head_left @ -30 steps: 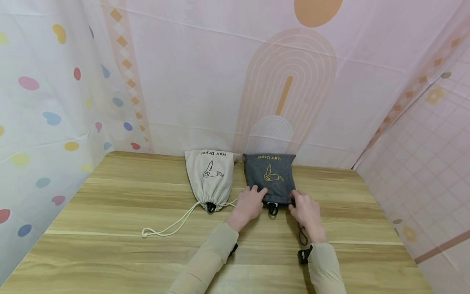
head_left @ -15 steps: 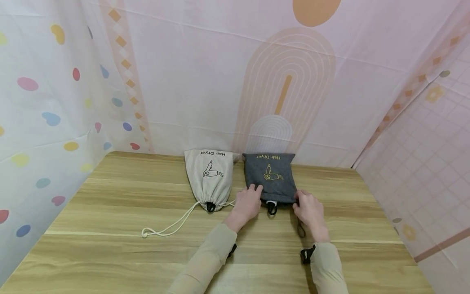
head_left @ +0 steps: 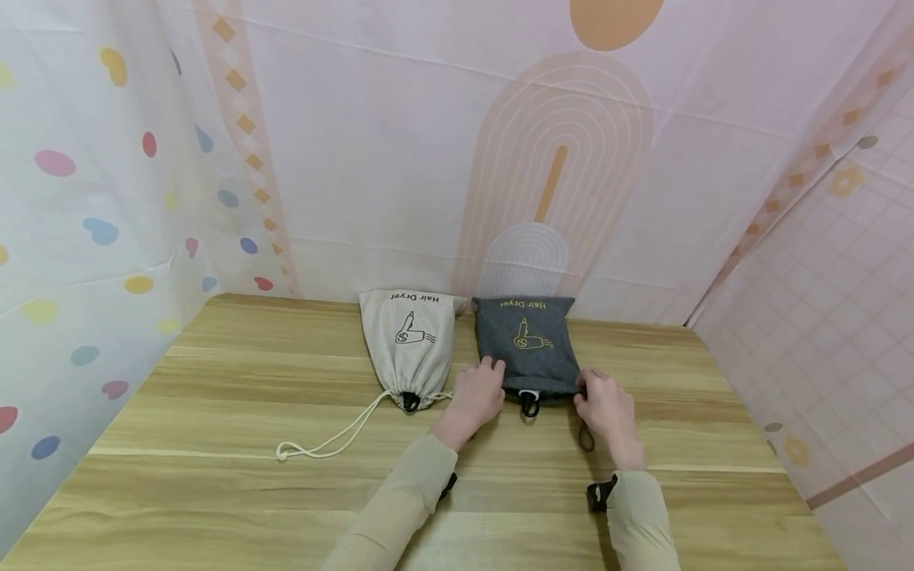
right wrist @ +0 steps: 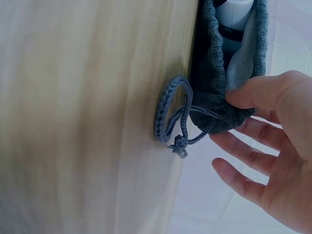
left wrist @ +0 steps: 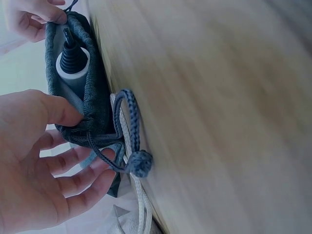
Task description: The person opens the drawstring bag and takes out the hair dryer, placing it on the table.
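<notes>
A dark grey drawstring bag point(head_left: 526, 369), printed with a yellow hair dryer, lies flat near the back of the table, its mouth toward me. My left hand point(head_left: 477, 396) pinches the left corner of the mouth between thumb and fingers. At the right corner, my right hand point(head_left: 607, 408) pinches the hem the same way. Between them the mouth gapes, showing a hair dryer's white handle end point(left wrist: 73, 63) with its black ribbed cord sleeve and loop; the rest is hidden inside. Knotted grey drawstring loops hang from both corners, the left loop point(left wrist: 129, 122) and the right loop point(right wrist: 165, 109).
Left of the dark bag lies a light grey drawstring bag point(head_left: 414, 361), gathered around a black loop point(head_left: 410, 402). Its cream cord point(head_left: 321, 452) trails left over the wooden table point(head_left: 214, 507). Patterned cloth point(head_left: 371, 159) hangs behind the table and at both sides.
My hands have drawn apart, the right one moving right and the left one slightly left and down. The dark bag's mouth has stretched wider and flatter around the handle end.
</notes>
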A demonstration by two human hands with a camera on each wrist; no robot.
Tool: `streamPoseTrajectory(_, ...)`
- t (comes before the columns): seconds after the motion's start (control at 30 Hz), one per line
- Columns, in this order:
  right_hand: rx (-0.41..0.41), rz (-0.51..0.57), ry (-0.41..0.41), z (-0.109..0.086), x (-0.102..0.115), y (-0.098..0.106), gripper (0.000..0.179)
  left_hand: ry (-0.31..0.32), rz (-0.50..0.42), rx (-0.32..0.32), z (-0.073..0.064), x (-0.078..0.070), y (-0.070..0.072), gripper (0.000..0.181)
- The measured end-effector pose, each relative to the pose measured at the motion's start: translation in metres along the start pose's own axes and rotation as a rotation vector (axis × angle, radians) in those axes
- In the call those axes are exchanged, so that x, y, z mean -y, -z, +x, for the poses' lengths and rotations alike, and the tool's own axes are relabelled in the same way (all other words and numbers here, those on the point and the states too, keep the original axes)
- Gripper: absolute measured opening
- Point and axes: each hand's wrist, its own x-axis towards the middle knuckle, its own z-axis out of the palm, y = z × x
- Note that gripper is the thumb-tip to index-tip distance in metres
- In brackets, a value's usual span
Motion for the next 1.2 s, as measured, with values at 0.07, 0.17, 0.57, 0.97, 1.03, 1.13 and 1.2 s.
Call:
streamPoseTrajectory(0.07,0.009,0.000,-0.004,0.000,0.000,0.001,0.016,0.000,0.004,0.001,-0.001,0.001,0.000,0.032)
streamPoseTrajectory(0.17,0.019,0.001,-0.018,-0.001,-0.001,0.002,0.017,0.002,0.004,0.004,-0.002,0.002,0.002,0.034)
streamPoseTrajectory(0.57,0.029,0.009,-0.034,-0.001,-0.007,0.003,0.018,-0.014,-0.011,-0.045,-0.004,0.006,0.002,0.030)
streamPoseTrajectory(0.97,0.027,0.017,-0.027,-0.003,-0.009,0.004,0.019,-0.054,-0.034,-0.037,-0.004,0.009,0.002,0.031)
streamPoseTrajectory(1.03,0.026,0.019,-0.030,-0.003,-0.010,0.004,0.019,-0.064,-0.039,-0.035,-0.004,0.010,0.002,0.031)
streamPoseTrajectory(1.13,0.025,0.019,-0.032,-0.003,-0.010,0.004,0.020,-0.073,-0.042,-0.036,-0.004,0.011,0.002,0.030)
streamPoseTrajectory(1.2,0.030,0.016,-0.029,-0.002,-0.011,0.003,0.021,-0.077,-0.043,-0.030,-0.004,0.011,0.003,0.030)
